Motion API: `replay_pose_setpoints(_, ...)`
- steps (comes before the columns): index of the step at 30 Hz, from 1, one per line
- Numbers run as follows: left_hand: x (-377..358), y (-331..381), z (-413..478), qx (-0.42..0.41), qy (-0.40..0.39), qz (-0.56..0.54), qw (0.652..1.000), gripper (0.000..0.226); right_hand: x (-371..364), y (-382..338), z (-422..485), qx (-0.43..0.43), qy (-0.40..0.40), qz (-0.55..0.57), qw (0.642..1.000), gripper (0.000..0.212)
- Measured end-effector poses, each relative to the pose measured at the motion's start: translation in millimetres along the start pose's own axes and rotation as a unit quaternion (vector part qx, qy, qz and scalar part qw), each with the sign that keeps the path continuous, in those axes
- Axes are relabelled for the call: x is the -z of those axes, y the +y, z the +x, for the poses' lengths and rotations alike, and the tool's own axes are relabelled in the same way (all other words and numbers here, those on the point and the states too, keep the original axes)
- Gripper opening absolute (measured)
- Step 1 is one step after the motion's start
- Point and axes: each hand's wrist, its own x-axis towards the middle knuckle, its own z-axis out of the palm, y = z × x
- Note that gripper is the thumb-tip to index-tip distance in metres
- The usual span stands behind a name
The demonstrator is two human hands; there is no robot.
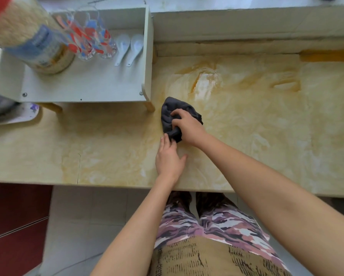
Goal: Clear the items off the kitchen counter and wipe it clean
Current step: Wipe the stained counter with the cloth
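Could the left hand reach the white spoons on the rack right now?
Probably yes: the left hand lies flat and empty on the counter, and the spoons lie uncovered on the rack; the right hand grips the cloth.

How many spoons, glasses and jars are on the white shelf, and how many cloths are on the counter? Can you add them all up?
White spoons: 2
Patterned glasses: 2
Big jar: 1
Dark cloth: 1
Total: 6
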Motion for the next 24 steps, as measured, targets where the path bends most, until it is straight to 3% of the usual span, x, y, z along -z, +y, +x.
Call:
replay_pose_setpoints(10,-20,86,16,-0.062,-0.063,0.053,0.995,0.081,56,110,-33,-0.124,0.058,0.041,0.99,0.017)
replay_pose_setpoints(24,-49,170,36,-0.109,-0.085,0.068,0.988,0.095,137,277,-107,-0.341,0.142,0.048,0.928,0.026)
